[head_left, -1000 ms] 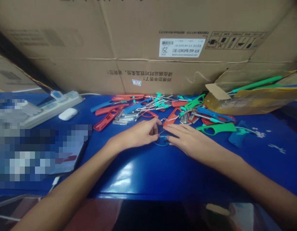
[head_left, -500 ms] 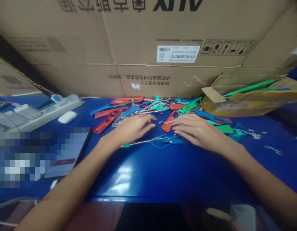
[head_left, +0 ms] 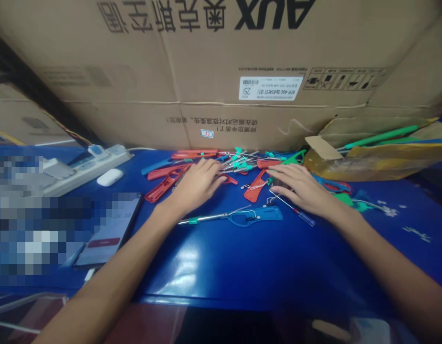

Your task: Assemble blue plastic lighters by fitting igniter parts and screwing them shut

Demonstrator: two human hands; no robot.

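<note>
My left hand [head_left: 199,185] reaches over the left part of a loose pile of lighter parts, fingers stretched forward and thumb apart. Beneath and beside it lie red lighter casings [head_left: 163,185] and thin metal tubes; its fingertips partly cover them. My right hand [head_left: 301,190] is over the pile's right side, its fingers extended beside an orange-red casing [head_left: 256,186]. A thin screwdriver [head_left: 307,219] with a clear handle lies just below its thumb. Closer to me rests an opened blue long-neck lighter [head_left: 269,216], with a metal tube, green clip and white wire.
A large cardboard box [head_left: 206,71] stands upright behind the pile. At right is a taped carton [head_left: 378,165] holding green and blue sticks. A power strip [head_left: 95,169], a white earbud case [head_left: 110,177] and a phone [head_left: 110,234] are at left.
My left hand has moved forward into the pile. The right hand has shifted forward and right, uncovering the blue casing's end and the screwdriver. The view has shifted slightly.
</note>
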